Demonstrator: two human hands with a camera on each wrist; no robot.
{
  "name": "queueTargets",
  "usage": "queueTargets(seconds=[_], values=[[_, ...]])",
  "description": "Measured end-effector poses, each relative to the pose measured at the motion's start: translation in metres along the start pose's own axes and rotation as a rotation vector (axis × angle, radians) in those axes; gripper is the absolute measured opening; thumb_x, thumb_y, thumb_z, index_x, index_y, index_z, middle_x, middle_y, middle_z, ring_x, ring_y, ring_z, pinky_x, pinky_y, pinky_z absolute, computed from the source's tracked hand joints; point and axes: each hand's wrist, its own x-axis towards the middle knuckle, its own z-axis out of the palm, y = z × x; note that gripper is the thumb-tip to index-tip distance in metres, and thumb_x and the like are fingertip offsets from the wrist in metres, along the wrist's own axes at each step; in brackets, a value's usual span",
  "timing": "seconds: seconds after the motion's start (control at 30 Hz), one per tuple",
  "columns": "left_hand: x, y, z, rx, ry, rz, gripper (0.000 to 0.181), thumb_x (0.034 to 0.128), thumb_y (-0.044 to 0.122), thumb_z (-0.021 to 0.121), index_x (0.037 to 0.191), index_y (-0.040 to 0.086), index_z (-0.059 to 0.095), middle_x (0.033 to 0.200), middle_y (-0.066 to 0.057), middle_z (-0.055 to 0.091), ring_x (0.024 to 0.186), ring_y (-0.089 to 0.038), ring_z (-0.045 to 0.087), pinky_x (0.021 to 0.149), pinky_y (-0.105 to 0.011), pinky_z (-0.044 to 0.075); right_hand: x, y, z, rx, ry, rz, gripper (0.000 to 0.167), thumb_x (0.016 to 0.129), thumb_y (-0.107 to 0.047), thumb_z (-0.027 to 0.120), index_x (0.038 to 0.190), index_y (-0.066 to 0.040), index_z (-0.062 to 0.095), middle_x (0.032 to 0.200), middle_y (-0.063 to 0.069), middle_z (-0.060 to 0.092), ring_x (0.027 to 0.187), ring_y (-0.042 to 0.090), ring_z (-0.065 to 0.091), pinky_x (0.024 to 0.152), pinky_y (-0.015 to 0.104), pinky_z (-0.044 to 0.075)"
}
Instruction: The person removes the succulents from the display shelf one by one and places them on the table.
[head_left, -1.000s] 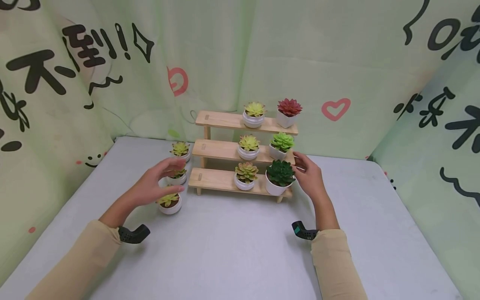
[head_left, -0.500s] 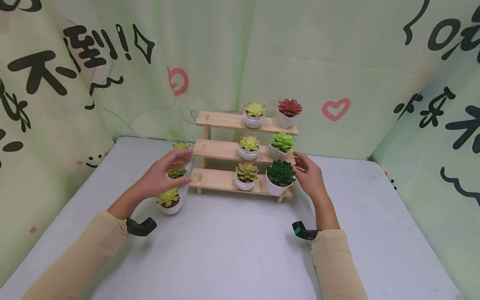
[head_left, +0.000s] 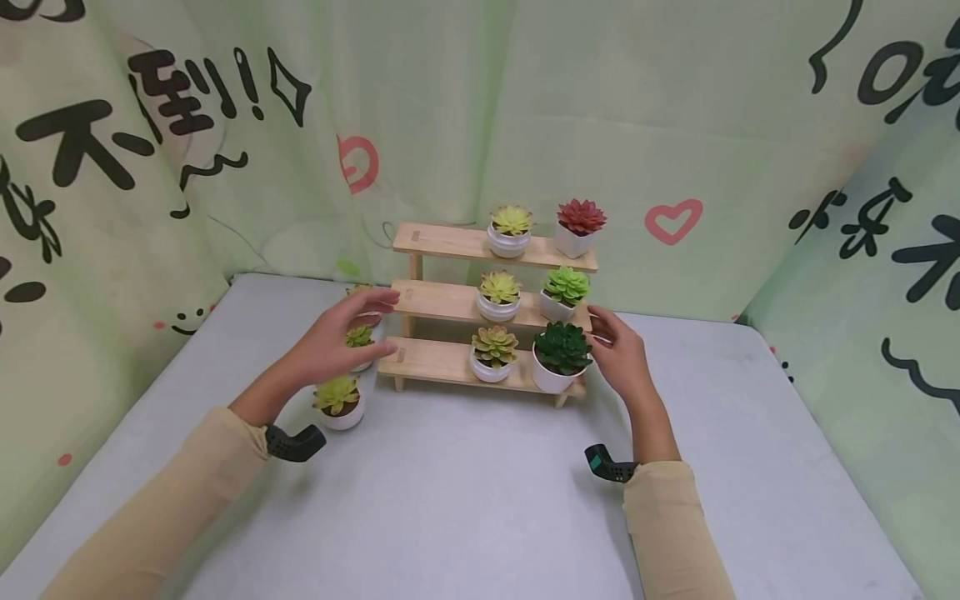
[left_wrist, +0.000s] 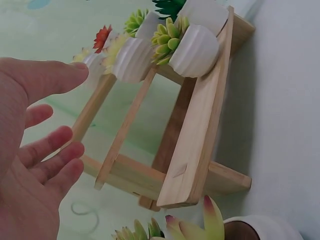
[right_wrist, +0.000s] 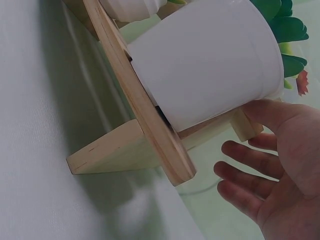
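A three-tier wooden stand (head_left: 431, 354) holds small potted succulents on its right half. My left hand (head_left: 333, 343) is at its left end, fingers spread and holding nothing; in the left wrist view the hand (left_wrist: 37, 145) has a gap to the lower shelf. At the other end is my right hand (head_left: 618, 350), beside the dark green succulent (head_left: 562, 346). Seen from the right wrist, this hand (right_wrist: 280, 165) has loosely bent fingers and its thumb close to the white pot (right_wrist: 210, 65); whether it touches the stand or pot I cannot tell.
Left of the stand, three potted succulents form a row on the table: the front one (head_left: 339, 402) shows fully, the middle one (head_left: 360, 336) and back one are partly behind my left hand. A red succulent (head_left: 581, 218) tops the stand. A printed curtain (head_left: 600, 125) hangs behind.
My left hand has moved right and slightly up from the row of pots to the stand's left end. The right hand, stand and pots look unmoved.
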Motion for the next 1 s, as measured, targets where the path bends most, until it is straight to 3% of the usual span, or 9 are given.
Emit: queueTargets(seconds=[0.53, 1.0], values=[[0.013, 0.011, 0.003, -0.012, 0.014, 0.049, 0.064, 0.0875, 0.017, 0.072, 0.143, 0.01, 0.04, 0.142, -0.015, 0.047, 0.129, -0.027, 0.048, 0.111, -0.046, 0.041, -0.001, -0.001, -0.001, 0.005, 0.002, -0.002, 0.05, 0.098, -0.012, 0.054, 0.146, -0.008, 0.04, 0.137, 0.022, 0.054, 0.128, 0.035, 0.053, 0.108, 0.046, 0.044], [0.025, 0.015, 0.006, -0.054, 0.015, 0.017, 0.062, 0.0873, 0.018, 0.072, 0.14, 0.009, 0.042, 0.141, -0.014, 0.047, 0.129, -0.027, 0.047, 0.112, -0.045, 0.039, -0.002, -0.001, 0.0, -0.002, 0.006, -0.006, 0.049, 0.098, -0.011, 0.053, 0.146, -0.008, 0.041, 0.136, 0.023, 0.054, 0.126, 0.035, 0.054, 0.107, 0.046, 0.045]])
